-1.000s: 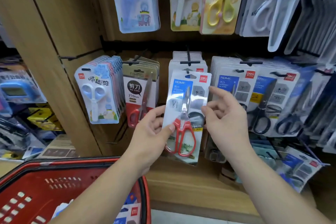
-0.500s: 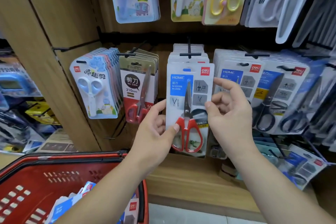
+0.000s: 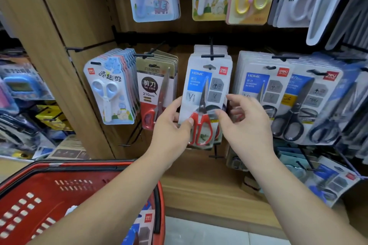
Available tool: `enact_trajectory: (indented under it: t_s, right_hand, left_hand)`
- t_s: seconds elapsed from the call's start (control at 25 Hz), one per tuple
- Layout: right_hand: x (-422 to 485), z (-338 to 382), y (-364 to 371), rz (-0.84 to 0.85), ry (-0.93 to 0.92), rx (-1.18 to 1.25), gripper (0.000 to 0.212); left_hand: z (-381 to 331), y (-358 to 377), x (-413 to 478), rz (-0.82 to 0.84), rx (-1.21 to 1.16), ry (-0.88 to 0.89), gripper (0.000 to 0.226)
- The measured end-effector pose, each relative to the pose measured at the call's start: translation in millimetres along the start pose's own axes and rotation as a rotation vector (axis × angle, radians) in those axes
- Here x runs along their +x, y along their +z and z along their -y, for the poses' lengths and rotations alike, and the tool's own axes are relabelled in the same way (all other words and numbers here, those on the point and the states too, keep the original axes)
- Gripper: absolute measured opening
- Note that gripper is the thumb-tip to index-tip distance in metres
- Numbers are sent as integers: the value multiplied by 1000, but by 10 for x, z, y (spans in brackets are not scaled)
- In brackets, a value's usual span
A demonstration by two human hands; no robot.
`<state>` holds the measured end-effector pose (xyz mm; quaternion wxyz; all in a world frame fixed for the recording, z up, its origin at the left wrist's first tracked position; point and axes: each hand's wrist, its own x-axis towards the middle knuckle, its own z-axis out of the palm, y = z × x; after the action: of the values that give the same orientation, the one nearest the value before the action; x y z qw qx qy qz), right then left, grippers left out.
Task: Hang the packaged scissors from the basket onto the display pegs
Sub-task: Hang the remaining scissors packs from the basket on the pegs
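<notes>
We pinch the packaged scissors [image 3: 203, 93] at its lower left edge with our left hand [image 3: 171, 125]. It is a white card with a blue HOME label and red handles under a clear blister. It fronts the stack [image 3: 211, 48] on the middle peg [image 3: 212, 55], its hang hole just below the crossbar. Our right hand [image 3: 245, 125], fingers released, hovers at its right edge. A 210mm pack [image 3: 153, 89] and a blue-labelled pack [image 3: 258, 85] flank it closely.

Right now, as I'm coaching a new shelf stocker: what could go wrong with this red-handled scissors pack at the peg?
1. The left hand pinches the red-handled scissors pack only at its lower left edge. Whether the right hand grips it is unclear, so it may twist or slip.
2. Its hang hole sits just below the peg crossbar, and I cannot tell whether it is threaded. Letting go now could drop it.
</notes>
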<state>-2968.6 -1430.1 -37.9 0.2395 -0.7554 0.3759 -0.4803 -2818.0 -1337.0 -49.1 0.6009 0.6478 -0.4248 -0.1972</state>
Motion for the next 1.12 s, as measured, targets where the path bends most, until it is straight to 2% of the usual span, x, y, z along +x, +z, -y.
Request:
enact_trajectory:
  t_s: [0.12, 0.2, 0.4, 0.56, 0.68, 0.76, 0.88, 1.0, 1.12]
  right_hand:
    - [-19, -20, 53, 48, -53, -12, 12]
    - [-73, 19, 114, 157, -30, 24, 11]
    - [-487, 314, 476, 636, -95, 124, 5]
    - [-1155, 434, 997, 998, -234, 45, 4]
    - [-1452, 316, 1352, 1206, -356, -156, 15]
    - [-1486, 242, 1508, 1222, -389, -250, 20]
    - [-1442, 186, 1590, 1184, -414, -280, 14]
    - [-1392, 172, 1595, 1208, -394, -244, 11]
    - [-1358, 168, 1570, 1239, -340, -218, 9]
  left_hand:
    - [175, -23, 101, -25, 216, 30, 38]
    - [228, -124, 66, -72, 290, -1, 37]
    - [478, -917, -717, -11, 374, -120, 25]
    - [1180, -1574, -1532, 12, 505, -404, 16]
    - [1711, -1681, -1839, 89, 529, -572, 6]
    - [1943, -1646, -1847, 225, 601, -596, 14]
    - [2201, -1557, -1738, 333, 607, -626, 14]
    - [2396, -1497, -1737, 341, 503, -680, 32]
    - [2458, -1470, -1773, 317, 409, -731, 21]
